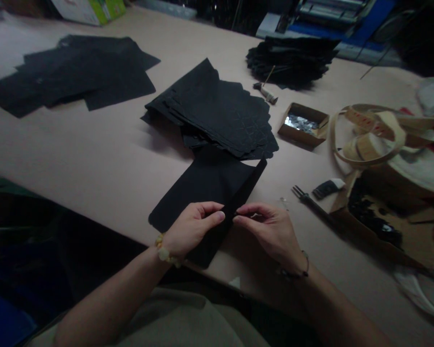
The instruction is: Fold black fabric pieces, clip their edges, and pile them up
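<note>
A black sheet of material lies on the pale table in front of me, its right edge folded upward. My left hand rests on the sheet and pinches its raised edge between thumb and fingers. My right hand meets it from the right, fingertips pinching the same edge. Just beyond lies a stack of black embossed sheets with scalloped edges.
More black sheets are spread at the far left, and another black pile sits at the back. A small cardboard box of shiny pieces, a small bottle, a dark tool, tape rolls and an open box of black bits crowd the right.
</note>
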Available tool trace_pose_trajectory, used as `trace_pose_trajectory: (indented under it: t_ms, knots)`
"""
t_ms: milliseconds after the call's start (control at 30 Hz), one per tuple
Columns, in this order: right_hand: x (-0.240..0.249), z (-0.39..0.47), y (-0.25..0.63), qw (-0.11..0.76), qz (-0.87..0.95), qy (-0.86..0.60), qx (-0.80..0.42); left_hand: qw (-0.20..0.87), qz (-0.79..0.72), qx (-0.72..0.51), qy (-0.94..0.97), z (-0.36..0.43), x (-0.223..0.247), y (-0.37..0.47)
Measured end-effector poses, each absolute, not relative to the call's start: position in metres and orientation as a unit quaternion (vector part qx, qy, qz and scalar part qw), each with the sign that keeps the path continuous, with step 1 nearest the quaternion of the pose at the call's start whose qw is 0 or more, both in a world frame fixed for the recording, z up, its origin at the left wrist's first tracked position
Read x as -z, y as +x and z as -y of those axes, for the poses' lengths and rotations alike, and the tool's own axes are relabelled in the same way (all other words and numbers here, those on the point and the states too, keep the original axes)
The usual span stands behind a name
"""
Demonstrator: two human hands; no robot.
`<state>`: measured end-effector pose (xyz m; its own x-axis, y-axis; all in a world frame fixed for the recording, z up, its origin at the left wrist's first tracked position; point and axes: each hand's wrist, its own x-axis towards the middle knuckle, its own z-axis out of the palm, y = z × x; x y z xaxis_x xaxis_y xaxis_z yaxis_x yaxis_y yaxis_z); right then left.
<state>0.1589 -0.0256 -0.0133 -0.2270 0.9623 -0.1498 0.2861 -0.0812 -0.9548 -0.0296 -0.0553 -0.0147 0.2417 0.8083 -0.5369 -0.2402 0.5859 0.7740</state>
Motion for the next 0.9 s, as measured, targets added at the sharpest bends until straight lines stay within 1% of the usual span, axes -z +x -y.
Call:
trace_pose_trajectory:
  t_ms: [167,300,433,600,700,800,833,900]
  knots:
    - [0.015,0.025,0.161,0.334,0.585,-0.514,-0.531,0.714,-0.508,-0.354,0.327,0.055,0.016,-0.029]
    - [0.016,0.027,0.165,0.351,0.642,-0.464,-0.499,0.676,-0.511,-0.371,0.380,0.056,0.018,-0.027]
    - [0.015,0.027,0.167,0.349,0.697,-0.426,-0.459,0.658,-0.502,-0.366,0.427,0.056,0.021,-0.027]
    - [0.010,0.025,0.168,0.333,0.709,-0.424,-0.455,0.606,-0.506,-0.357,0.498,0.057,0.020,-0.028]
    - [0.007,0.026,0.168,0.308,0.688,-0.441,-0.487,0.554,-0.508,-0.356,0.555,0.059,0.017,-0.029]
    - [0.008,0.027,0.168,0.281,0.684,-0.449,-0.501,0.468,-0.506,-0.371,0.623,0.061,0.013,-0.029]
    - [0.009,0.027,0.167,0.288,0.687,-0.450,-0.493,0.434,-0.503,-0.377,0.645,0.062,0.012,-0.029]
    - [0.010,0.028,0.167,0.339,0.707,-0.447,-0.431,0.367,-0.494,-0.387,0.687,0.063,0.009,-0.029]
